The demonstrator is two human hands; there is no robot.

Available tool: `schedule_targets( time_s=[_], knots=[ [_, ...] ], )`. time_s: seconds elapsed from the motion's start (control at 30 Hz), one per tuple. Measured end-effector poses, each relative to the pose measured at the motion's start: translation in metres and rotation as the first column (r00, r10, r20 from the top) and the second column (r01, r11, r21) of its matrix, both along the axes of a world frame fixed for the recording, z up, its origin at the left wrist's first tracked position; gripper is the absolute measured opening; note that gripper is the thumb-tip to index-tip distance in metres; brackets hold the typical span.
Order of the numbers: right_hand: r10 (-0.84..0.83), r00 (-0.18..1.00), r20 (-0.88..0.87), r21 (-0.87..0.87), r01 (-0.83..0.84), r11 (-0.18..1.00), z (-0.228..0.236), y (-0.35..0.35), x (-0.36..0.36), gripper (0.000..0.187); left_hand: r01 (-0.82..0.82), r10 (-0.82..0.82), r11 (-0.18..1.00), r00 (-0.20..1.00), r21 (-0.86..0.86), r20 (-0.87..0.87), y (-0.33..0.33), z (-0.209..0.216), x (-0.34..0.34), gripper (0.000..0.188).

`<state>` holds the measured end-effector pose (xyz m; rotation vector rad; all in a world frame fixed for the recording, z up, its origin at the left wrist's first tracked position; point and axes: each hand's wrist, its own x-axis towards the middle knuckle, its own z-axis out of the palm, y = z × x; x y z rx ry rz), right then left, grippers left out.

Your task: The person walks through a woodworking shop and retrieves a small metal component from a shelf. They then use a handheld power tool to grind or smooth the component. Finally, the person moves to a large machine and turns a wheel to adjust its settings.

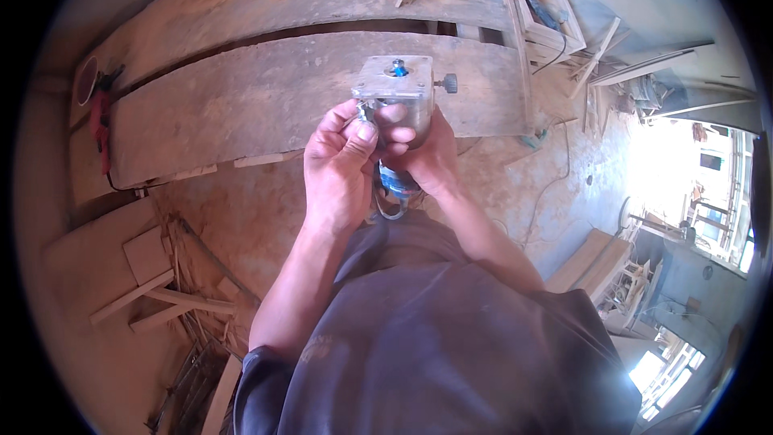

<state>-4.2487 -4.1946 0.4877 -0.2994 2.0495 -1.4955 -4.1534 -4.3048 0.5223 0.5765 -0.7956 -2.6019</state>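
Note:
A trim router [393,86] is held upside down in front of my chest, its square metal base plate facing up. A blue bit [398,70] shows in the plate's opening, and a black knurled knob [450,83] sticks out on the right. My right hand [432,157] is closed around the router's body from the right. At the left edge of the base, the thumb and fingers of my left hand [336,159] pinch a small metal part [365,109]; its exact kind is unclear. The router's blue lower end [396,184], with a cable loop, hangs below my hands.
Beyond the router lies a bench of worn wide planks [241,97] with a gap between them. A red angle grinder [99,125] rests at its left end. A wooden frame [555,16] stands far right. Wood scraps [173,298] are piled lower left, and a cable [555,181] crosses the floor.

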Motion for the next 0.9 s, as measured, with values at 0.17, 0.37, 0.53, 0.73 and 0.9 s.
schedule_targets(
  time_s=[0.17, 0.37, 0.53, 0.73, 0.9],
  knots=[
    [0.004, 0.987, 0.158, -0.140, 0.018, 0.990, -0.009, 0.006, -0.004, 0.068, 0.027, -0.027, 1.000, 0.999, 0.013, -0.033, 0.004, 0.003, -0.001, 0.022],
    [-0.014, 0.991, 0.133, -0.058, 0.022, 0.998, -0.001, 0.010, -0.003, 0.074, 0.067, -0.057, 0.995, 0.990, 0.076, -0.133, 0.004, 0.002, 0.003, 0.022],
    [-0.022, 0.994, 0.103, -0.110, 0.033, 0.993, -0.019, 0.017, -0.004, 0.077, 0.057, -0.028, 0.979, 0.988, 0.196, -0.150, 0.009, 0.002, 0.000, 0.015],
    [-0.028, 0.988, 0.150, -0.115, 0.046, 0.992, -0.021, 0.022, -0.006, 0.076, 0.084, -0.041, 0.970, 0.982, 0.229, -0.185, 0.015, 0.004, 0.000, 0.016],
    [-0.057, 0.974, 0.219, -0.126, 0.087, 0.988, -0.025, 0.028, -0.012, 0.076, 0.091, -0.052, 0.970, 0.983, 0.225, -0.173, 0.021, 0.005, -0.003, 0.015]
  ],
)
